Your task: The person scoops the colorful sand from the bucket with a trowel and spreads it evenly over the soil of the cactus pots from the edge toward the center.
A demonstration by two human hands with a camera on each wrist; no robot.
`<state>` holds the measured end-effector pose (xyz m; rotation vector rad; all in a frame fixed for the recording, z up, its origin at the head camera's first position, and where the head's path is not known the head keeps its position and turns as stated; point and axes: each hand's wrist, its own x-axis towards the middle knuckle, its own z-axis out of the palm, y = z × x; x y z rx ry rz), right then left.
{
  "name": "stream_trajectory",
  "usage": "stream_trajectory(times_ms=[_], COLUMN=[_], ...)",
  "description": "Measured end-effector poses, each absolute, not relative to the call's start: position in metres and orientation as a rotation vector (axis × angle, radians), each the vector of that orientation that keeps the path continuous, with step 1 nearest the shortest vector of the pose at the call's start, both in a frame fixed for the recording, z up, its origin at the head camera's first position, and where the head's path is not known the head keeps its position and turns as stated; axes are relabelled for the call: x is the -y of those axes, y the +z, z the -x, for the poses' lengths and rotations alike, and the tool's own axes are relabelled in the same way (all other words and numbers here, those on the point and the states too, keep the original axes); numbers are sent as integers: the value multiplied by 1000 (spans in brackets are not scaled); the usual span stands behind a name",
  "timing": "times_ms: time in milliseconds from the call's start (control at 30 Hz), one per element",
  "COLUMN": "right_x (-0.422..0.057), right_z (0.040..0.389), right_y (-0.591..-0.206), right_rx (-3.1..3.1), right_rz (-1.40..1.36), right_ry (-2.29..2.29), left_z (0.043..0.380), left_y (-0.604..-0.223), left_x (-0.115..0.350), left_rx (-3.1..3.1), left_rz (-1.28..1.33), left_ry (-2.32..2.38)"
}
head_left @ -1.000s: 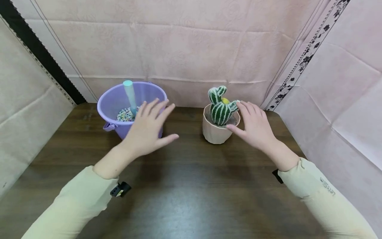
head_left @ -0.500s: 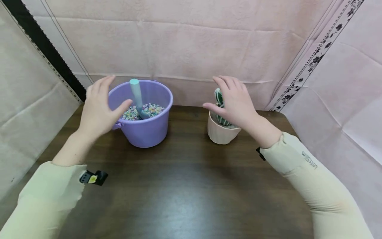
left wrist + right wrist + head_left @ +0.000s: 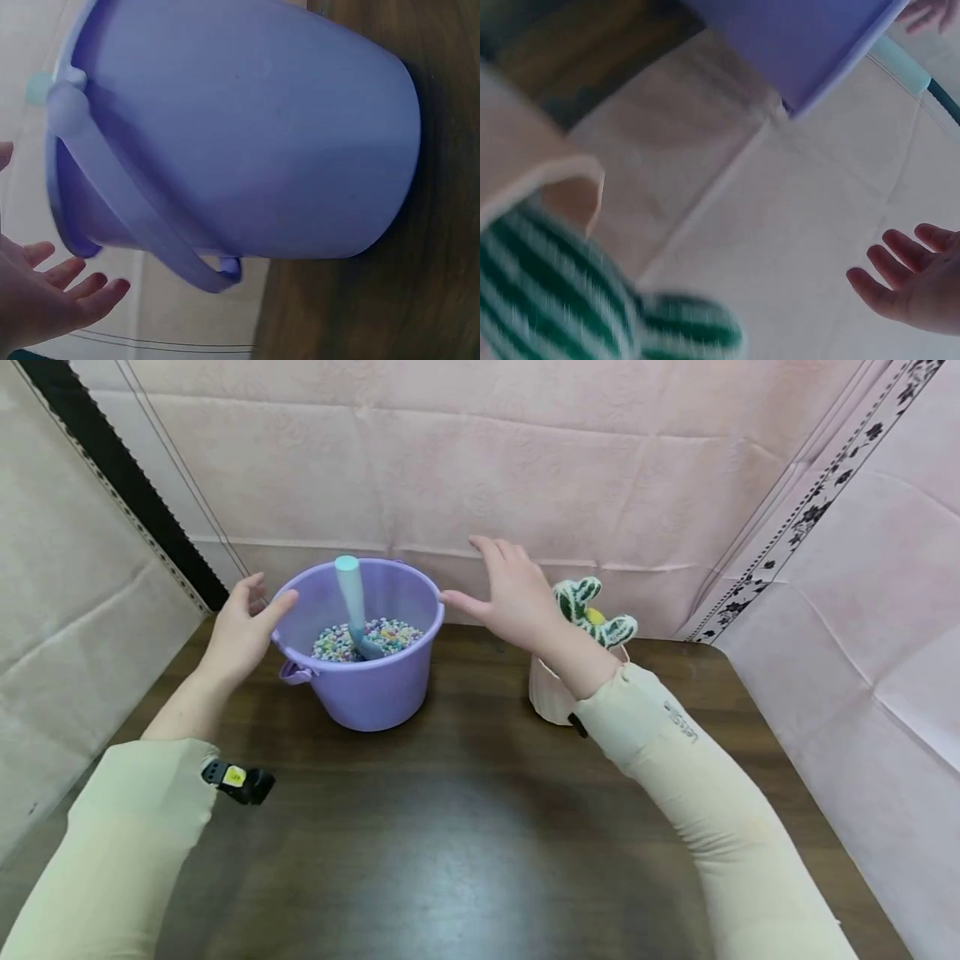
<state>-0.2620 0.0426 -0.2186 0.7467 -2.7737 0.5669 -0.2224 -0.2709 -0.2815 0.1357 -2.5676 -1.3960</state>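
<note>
1. While the left hand (image 3: 243, 631) and the right hand (image 3: 513, 593) flank the purple bucket (image 3: 375, 697), just left of centre in the head view's upper half, the step in hand looks like an approach to it from both sides.
2. Neither hand grips anything — the fingers are loose. The right wrist view shows the right hand apart from the bucket; whether the left thumb touches the rim, I cannot tell.
3. Taking hold from here would call for both hands to come inward evenly and curl onto the rim, probably minding the carry handle (image 3: 142, 202) hanging on the left hand's side.
4. Upright on the dark table (image 3: 375, 860), the bucket holds small pastel beads (image 3: 333, 645); a turquoise tool (image 3: 349, 581) leans in them.
5. Right of centre, a pale pot (image 3: 550, 693) bears a striped green cactus (image 3: 577, 597) — partly behind the right wrist (image 3: 581, 660), so any filling is hidden.
</note>
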Motion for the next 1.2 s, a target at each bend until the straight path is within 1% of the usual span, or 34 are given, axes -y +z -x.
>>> stream_trajectory(times_ms=[133,300,533,667,833,1000,1200], right_x=[-20,9,47,62,68,65,59], right_z=[274,288,306,310,312,317,323], right_y=[-225,-230,-235,-241,-246,-248,-256], right_rx=[2858,2854,2903,2900,2893,2825,2723], right_rz=[-715,-819,-1000,-1076,-1122,-1102,-871], right_ry=[910,1229,1466,1619,1590,1596,1656], left_z=[230,232,231,230,231,232,231], left_y=[-292,-305,-310,-310,-310,-310,-313], left_x=[274,277,276,274,272,271,274], left_rx=[2537,2508,2428,2431,2425,2416,2411], left_rz=[-183,-156,-134,-141,-148,-154,-164], left_ry=[-1550,-1603,-1680,-1706,-1738,-1738,-1741])
